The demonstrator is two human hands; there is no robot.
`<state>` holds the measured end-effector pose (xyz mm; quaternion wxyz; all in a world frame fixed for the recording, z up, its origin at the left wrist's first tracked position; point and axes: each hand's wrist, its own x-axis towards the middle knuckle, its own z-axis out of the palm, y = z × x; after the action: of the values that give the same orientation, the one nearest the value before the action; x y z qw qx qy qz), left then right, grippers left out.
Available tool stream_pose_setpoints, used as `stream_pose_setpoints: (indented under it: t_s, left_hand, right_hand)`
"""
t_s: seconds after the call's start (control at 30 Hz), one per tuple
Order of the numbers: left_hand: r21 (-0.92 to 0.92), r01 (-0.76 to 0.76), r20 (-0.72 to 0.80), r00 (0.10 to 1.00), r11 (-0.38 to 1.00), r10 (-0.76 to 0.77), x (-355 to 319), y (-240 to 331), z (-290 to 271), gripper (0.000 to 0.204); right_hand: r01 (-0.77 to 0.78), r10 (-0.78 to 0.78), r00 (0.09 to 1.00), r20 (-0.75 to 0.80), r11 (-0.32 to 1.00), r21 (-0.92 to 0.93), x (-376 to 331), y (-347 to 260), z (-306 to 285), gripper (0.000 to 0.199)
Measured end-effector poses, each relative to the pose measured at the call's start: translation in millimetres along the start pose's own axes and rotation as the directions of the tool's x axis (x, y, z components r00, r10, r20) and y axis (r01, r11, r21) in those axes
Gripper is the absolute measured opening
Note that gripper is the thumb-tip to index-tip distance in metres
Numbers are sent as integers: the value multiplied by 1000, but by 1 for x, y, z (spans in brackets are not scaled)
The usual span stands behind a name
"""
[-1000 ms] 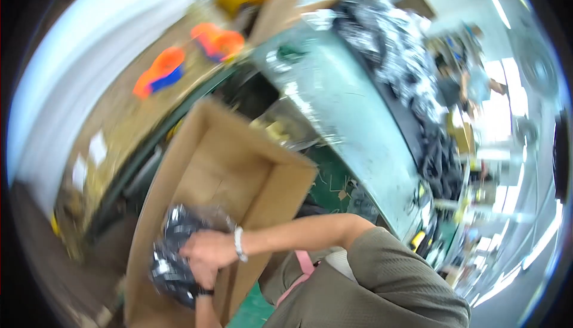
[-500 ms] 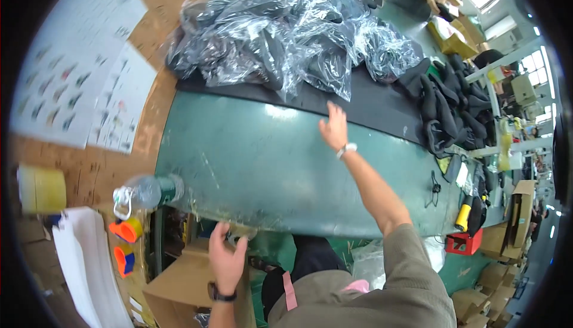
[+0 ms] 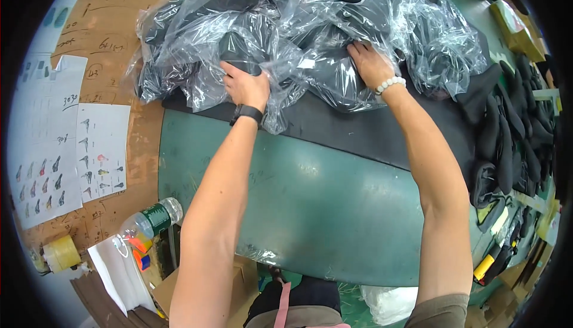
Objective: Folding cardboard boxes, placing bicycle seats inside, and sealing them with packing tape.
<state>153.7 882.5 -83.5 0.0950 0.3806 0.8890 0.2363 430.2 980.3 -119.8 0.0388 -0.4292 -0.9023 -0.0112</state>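
Bagged black pieces (image 3: pixel 310 35): heaped in clear film on a black mat (image 3: pixel 346 131) along the far side of the green bench (image 3: pixel 322 208). Left hand (image 3: pixel 248 86) partly curled at the near edge of one bag; right hand (image 3: pixel 373 68) half open, fingers spread forward on another, partly veiled by film. Whether either is closed on anything: cannot tell. Hands set apart, probably because slick, loose bags slide over one another. Mat presumably cushions the pieces from the hard top. Bench surface: smooth, scuffed, reflecting overhead light. Loose black pieces (image 3: pixel 507 125) at right, unbagged. Left side: brown board (image 3: pixel 140 143) with handwriting and paper sheets (image 3: pixel 101 155); clear bottle (image 3: pixel 152 220) tilted near the bench corner. Below: cardboard box (image 3: pixel 246 280), green floor.
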Motion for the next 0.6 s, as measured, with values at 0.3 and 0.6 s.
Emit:
stream_pose_setpoints:
  t_s: [0.3,0.6]
  left_hand:
    - [23,-323,371,881,946,292,-134,-124,-65,90]
    - [-292,382,671,736,877,-97,-396,-245,-213,86]
  right_hand:
    - [145,-145,989,-6,989,3,-14,-53,-22,31]
    - [-287,268,958,104,875,390,-270,-93,35,77]
